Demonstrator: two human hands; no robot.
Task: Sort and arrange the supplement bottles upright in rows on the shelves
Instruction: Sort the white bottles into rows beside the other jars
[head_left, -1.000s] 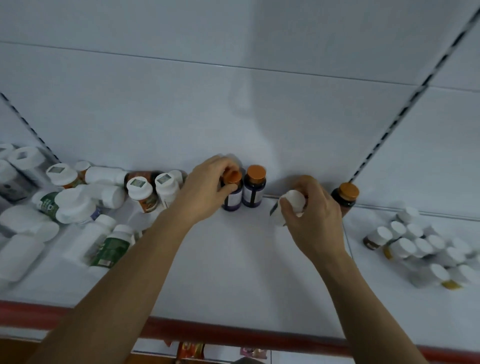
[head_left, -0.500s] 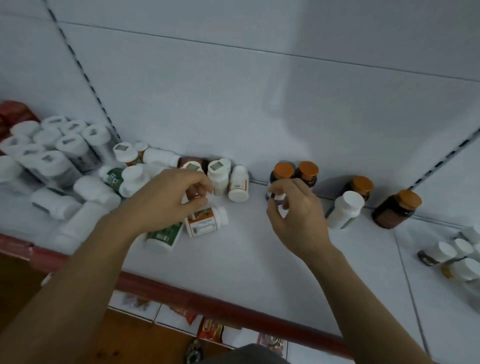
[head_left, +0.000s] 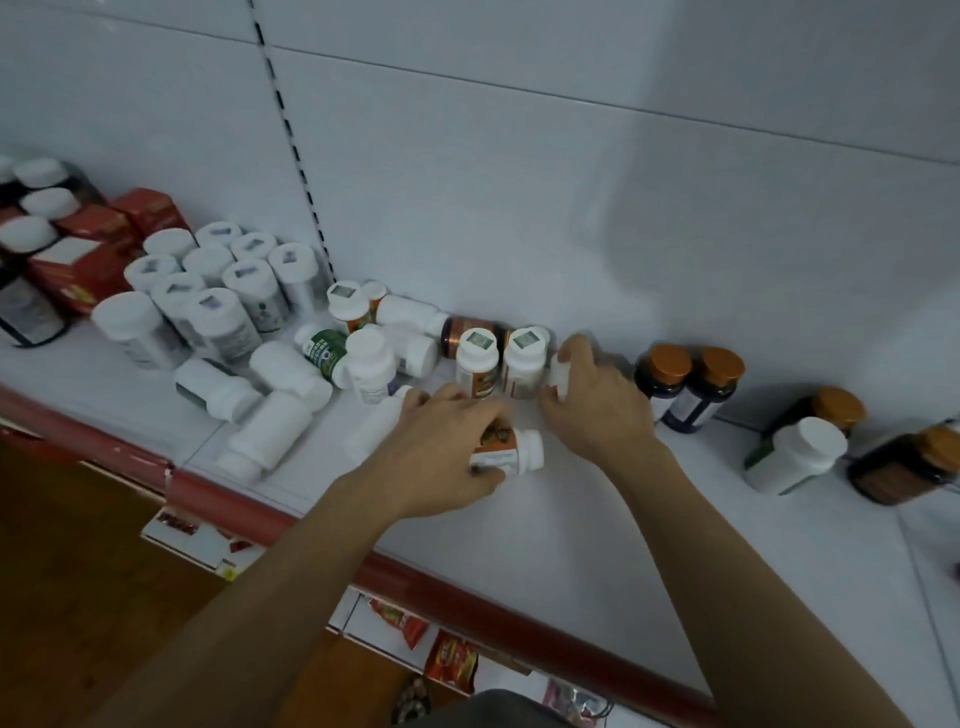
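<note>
white metal shelf (head_left: 571, 530), flat, with a red strip (head_left: 467, 605) along its near edge. plain white back panel (head_left: 519, 182) behind it; a slotted upright (head_left: 291, 140) runs down the panel at far left. brown wooden floor (head_left: 78, 571) below left. coloured foil packets (head_left: 449, 660) on a lower level, blurred.

far left: red cardboard boxes (head_left: 104, 244), then a tight block of tall white-lidded tubs (head_left: 228, 291), all upright. right of these, a heap of plain white bottles (head_left: 280, 410) lying on their sides, one green-labelled bottle (head_left: 324, 353) tilted among them.

centre, at the back panel: two white-capped bottles with orange labels (head_left: 476, 364) upright, side by side and touching. a dark bottle with a copper label (head_left: 467, 327) lies on its side behind them.

left hand (head_left: 441, 447): fingers curled over a lying orange-labelled white bottle (head_left: 511, 452), thumb beneath, cap pointing right. it sits near the shelf middle, just in front of the upright pair.

right hand (head_left: 597, 405): fingers wrapped round a small white bottle (head_left: 560, 374) just right of the upright pair, close to the back panel. whether its base touches the shelf, cannot tell.

right of that hand: two dark blue bottles with orange caps (head_left: 662, 379) upright, touching. further right: a white bottle with a green label (head_left: 795, 454) and brown orange-capped bottles (head_left: 904, 467), apart.

all caps on; contents not visible.
</note>
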